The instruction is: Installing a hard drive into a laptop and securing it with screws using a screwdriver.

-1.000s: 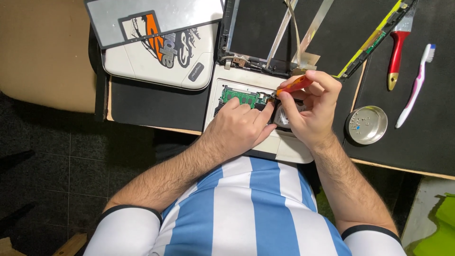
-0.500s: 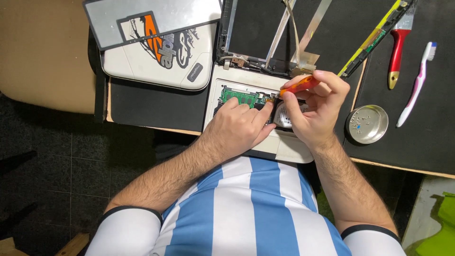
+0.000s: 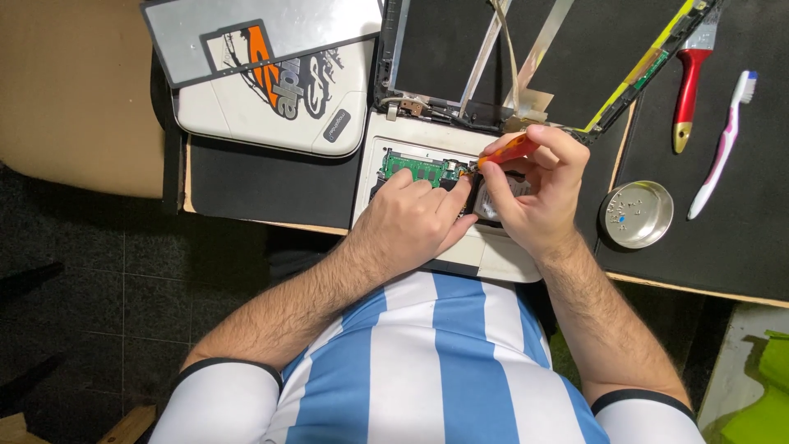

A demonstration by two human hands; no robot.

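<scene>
Evidently a screw is being worked inside the opened white laptop base [image 3: 427, 251], which lies at the near edge of the black work mat [image 3: 271, 185] with its bottom cover off. The right hand [image 3: 530, 193] is closed around a small screwdriver with an orange-red handle [image 3: 508, 150], thumb and fingers pinching the handle, and the tip points down and to the left into the open bay just beside the green memory board [image 3: 415, 167]. The left hand [image 3: 411, 222] rests flat on the base with its fingers curled and pressed together right at the driver's tip, seemingly steadying either the part or the tip; it touches the machine but I cannot tell whether it grips anything. A silver drive-like part [image 3: 493, 201] shows between the two hands, mostly hidden by them. My reading is that this is the fastening-or-loosening step on a screw near the memory bay; which way it turns cannot be told. What the work calls for at this point is a steady vertical seat of the tip in the screw head and small twists from the right fingers while the left keeps the spot still. To the right, well apart, sit a round metal dish with tiny screws [image 3: 634, 214], a red-handled paintbrush [image 3: 689, 82] and a white and pink toothbrush [image 3: 725, 140]; a detached white cover with an orange and black graphic [image 3: 271, 99] lies to the left.
</scene>
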